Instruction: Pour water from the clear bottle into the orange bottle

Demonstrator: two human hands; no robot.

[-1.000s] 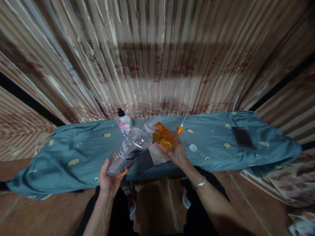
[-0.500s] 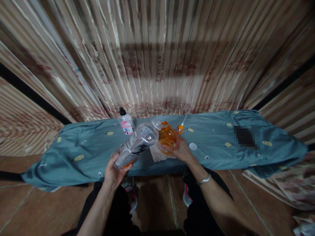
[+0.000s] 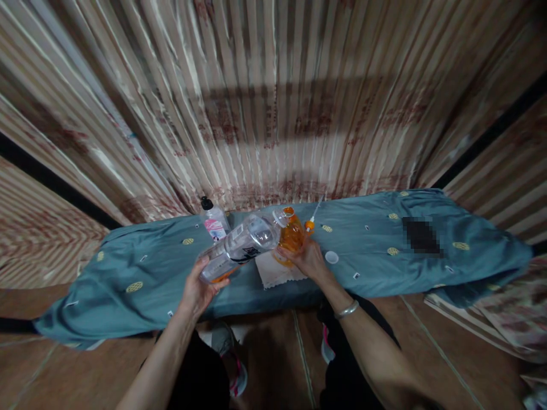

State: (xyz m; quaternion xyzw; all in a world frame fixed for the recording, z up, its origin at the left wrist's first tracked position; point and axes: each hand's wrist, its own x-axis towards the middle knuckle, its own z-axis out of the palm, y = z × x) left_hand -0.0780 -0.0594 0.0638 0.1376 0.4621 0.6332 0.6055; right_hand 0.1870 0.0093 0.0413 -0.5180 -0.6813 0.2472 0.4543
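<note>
My left hand (image 3: 200, 287) is closed around the base of a large clear plastic bottle (image 3: 241, 247) with a dark label. The bottle is tilted, its mouth end pointing right toward the neck of an orange bottle (image 3: 292, 232). Whether the two rims touch I cannot tell. My right hand (image 3: 308, 259) grips the orange see-through bottle from its right side. Beneath the bottles lies a pale cloth (image 3: 276, 272) with a scalloped edge. An orange pump top (image 3: 309, 226) with a clear tube rests just behind my right hand, and a round white cap (image 3: 331, 257) lies to its right.
A clear bottle with a pink label and black pump (image 3: 213, 221) stands at the back left. A teal patterned cloth (image 3: 371, 256) covers the bench. To the right lies a dark pixelated patch (image 3: 422, 236). Striped curtains (image 3: 256, 102) hang behind, with dark poles (image 3: 491, 128) either side.
The clear bottle has come down to a flatter tilt, its mouth end still at the orange bottle's neck. Both hands keep their hold. The view has shifted slightly.
</note>
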